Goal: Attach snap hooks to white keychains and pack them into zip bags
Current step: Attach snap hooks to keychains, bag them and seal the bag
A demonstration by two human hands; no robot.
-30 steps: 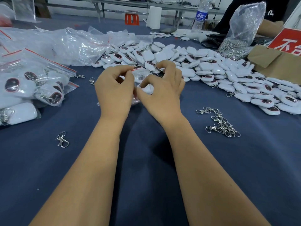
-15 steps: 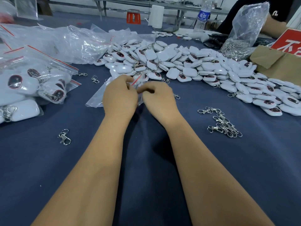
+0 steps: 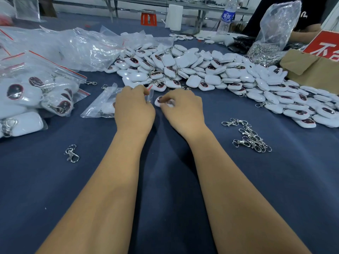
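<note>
At the blue-clothed bench [image 3: 165,180], your left hand [image 3: 134,110] pinches the mouth of a small clear zip bag with a red seal strip [image 3: 100,105] while your right hand [image 3: 183,110] grips a white rounded plastic keychain with a dark oval face [image 3: 159,101] just beside that opening. The thin mouth could fold shut or the keychain's hook snag on the lip, stalling the pack. Half a second ago both hands hid the keychain; now it shows between them, lower on the cloth.
</note>
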